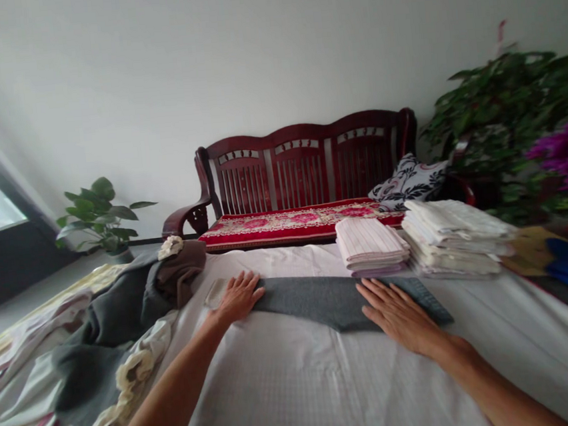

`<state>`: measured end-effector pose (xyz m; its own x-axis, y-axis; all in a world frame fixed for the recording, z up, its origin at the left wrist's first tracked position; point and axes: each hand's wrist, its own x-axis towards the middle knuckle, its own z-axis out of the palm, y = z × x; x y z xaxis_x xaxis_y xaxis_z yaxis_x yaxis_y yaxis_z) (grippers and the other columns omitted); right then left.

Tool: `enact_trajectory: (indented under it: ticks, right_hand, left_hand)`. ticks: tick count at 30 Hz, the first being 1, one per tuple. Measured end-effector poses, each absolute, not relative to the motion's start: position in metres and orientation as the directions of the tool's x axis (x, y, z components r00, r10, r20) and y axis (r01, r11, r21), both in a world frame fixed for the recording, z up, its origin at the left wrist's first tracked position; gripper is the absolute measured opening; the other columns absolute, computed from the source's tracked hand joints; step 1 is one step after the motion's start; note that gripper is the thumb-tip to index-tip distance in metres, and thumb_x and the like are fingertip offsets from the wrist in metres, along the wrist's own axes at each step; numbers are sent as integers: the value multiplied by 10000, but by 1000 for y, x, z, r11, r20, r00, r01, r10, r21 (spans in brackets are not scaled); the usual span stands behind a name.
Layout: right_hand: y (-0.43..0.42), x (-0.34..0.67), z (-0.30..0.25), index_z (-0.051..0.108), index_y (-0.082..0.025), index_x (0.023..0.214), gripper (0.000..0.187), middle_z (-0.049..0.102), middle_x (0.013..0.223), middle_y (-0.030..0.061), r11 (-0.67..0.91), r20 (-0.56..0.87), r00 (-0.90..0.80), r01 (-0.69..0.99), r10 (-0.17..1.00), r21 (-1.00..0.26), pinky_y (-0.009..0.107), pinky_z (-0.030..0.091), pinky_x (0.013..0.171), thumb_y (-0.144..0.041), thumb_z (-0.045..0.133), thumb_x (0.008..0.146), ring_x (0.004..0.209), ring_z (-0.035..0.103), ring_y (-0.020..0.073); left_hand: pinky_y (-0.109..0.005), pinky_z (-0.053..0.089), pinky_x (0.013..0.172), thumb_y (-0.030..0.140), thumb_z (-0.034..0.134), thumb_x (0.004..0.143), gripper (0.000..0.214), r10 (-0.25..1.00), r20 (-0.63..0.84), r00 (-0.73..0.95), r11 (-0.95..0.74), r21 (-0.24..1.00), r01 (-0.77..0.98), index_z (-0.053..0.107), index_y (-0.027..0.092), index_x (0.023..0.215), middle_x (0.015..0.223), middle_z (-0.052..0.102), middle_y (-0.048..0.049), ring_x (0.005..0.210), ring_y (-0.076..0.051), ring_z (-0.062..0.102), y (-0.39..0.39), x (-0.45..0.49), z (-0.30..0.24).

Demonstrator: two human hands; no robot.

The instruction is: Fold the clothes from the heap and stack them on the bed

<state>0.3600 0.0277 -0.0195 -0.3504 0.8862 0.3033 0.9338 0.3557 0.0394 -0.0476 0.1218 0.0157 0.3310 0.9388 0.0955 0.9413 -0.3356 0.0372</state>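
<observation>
A dark grey pair of trousers (pixel 307 299), folded lengthwise into a long strip, lies across the white cloth (pixel 290 380) in front of me. Its narrow left end has a pale cuff (pixel 215 293), and the wider right end looks ribbed. My left hand (pixel 240 296) lies flat on the narrow end beside the cuff, fingers spread. Over the wide part, my right hand (pixel 394 313) rests palm down with its fingers stretched out. Neither hand grips the fabric.
Folded striped cloths (pixel 371 245) and a stack of white folded cloths (pixel 454 237) stand behind on the right. Rumpled grey clothes (pixel 94 325) with cream ruffles are heaped at left. Beyond are a red wooden bench (pixel 299 164), a patterned cushion (pixel 409 183) and potted plants (pixel 100 214).
</observation>
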Motion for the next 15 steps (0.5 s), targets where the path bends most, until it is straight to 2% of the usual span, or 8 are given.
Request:
enact_trajectory:
  ticks: [3, 5, 8, 11, 15]
  right_hand:
    - [30, 376, -22, 566, -200, 1401, 530, 522, 1495, 105, 287, 314, -290, 956, 904, 55, 490, 336, 1152, -444, 359, 978, 1406, 441, 275]
    - [33, 386, -19, 608, -196, 1350, 501, 582, 1437, 118, 207, 354, -209, 977, 912, 43, 485, 341, 1141, -418, 367, 971, 1357, 496, 276]
    - [38, 396, -8, 659, -202, 1262, 438, 664, 1326, 119, 41, 381, -35, 999, 924, -7, 457, 422, 1048, -309, 368, 952, 1236, 590, 272]
    - [43, 406, 8, 685, -194, 1192, 414, 718, 1202, 132, -99, 289, 107, 994, 951, -42, 404, 487, 895, -231, 374, 921, 1100, 656, 272]
    - [52, 421, 30, 724, -197, 1094, 353, 732, 1137, 149, -168, 144, 179, 982, 973, -84, 376, 489, 742, -269, 468, 862, 1015, 686, 306]
  left_hand:
    - [-517, 201, 1205, 416, 337, 1031, 494, 959, 21, 281, -282, 49, 958, 396, 315, 1511, 1622, 342, -44, 1517, -283, 234, 128, -63, 11]
    - [-475, 229, 1204, 406, 314, 1036, 483, 962, 6, 275, -274, 76, 959, 407, 331, 1504, 1614, 361, -26, 1505, -252, 274, 134, -74, 13]
    - [-401, 277, 1187, 349, 337, 1025, 444, 976, 41, 212, -215, 89, 973, 506, 317, 1434, 1555, 458, -34, 1450, -221, 383, 141, -88, 18]
    - [-371, 328, 1148, 294, 361, 1003, 410, 986, 45, 161, -165, 86, 983, 586, 303, 1345, 1462, 564, -38, 1366, -213, 485, 146, -100, 25]
    - [-377, 391, 1081, 279, 476, 932, 379, 989, -6, 147, -147, 47, 988, 633, 283, 1277, 1345, 650, -56, 1234, -244, 589, 151, -113, 38]
